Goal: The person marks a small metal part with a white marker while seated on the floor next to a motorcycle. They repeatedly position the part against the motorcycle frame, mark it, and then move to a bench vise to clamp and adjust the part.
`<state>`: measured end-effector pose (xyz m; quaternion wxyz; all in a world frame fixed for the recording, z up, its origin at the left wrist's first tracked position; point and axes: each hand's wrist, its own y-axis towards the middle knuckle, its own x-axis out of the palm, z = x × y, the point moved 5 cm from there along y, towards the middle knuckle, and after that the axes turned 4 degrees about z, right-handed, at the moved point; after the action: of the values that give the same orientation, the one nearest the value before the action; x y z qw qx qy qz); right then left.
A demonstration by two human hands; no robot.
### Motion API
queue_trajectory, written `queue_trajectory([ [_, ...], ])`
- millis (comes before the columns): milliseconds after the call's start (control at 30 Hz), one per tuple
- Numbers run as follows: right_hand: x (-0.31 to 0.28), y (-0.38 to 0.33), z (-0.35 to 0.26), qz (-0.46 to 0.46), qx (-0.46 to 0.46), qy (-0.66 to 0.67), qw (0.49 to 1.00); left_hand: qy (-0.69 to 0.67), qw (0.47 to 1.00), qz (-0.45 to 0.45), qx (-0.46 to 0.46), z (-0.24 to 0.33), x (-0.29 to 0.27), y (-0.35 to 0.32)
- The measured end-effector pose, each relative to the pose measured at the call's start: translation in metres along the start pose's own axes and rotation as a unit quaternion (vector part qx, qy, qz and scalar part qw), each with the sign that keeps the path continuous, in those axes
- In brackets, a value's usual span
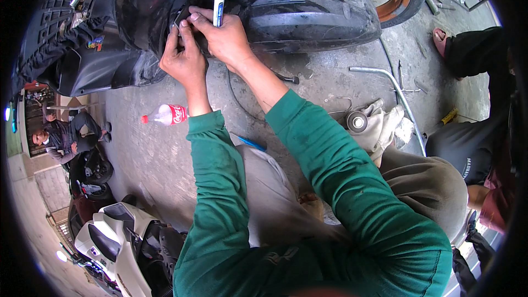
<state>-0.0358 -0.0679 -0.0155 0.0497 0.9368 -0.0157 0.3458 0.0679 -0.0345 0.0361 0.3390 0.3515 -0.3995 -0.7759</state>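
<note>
Both my hands reach up to the underside of a black scooter (308, 14) lying over the concrete floor. My right hand (225, 36) holds a white marker pen with a blue band (218, 10) between its fingers, and its fingertips press on a black panel edge. My left hand (184, 58) pinches a small dark part at the same spot on the black body panel (143, 16), touching the right hand. What the fingers grip there is hidden. Both sleeves are green.
A plastic bottle with a red label (168, 114) lies on the concrete. A bent metal tube (393, 85), a round metal part (356, 121) on a rag and a blue tool (252, 143) lie nearby. A person in black squats at right (473, 55). A white scooter (118, 231) stands lower left, another person (66, 137) sits beyond.
</note>
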Motion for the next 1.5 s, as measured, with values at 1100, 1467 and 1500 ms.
queue_trajectory([
  [1100,-0.007,-0.009,-0.005,0.004,-0.045,0.006,0.999,0.064,0.988,0.051,0.13,0.008,-0.003,-0.016],
  [1467,-0.016,-0.012,-0.014,-0.061,-0.057,-0.047,0.995,0.046,0.977,0.064,0.199,0.015,-0.002,-0.022],
  [1500,-0.017,-0.012,-0.014,-0.057,-0.066,-0.031,0.996,0.052,0.984,0.058,0.158,0.012,-0.001,-0.02],
])
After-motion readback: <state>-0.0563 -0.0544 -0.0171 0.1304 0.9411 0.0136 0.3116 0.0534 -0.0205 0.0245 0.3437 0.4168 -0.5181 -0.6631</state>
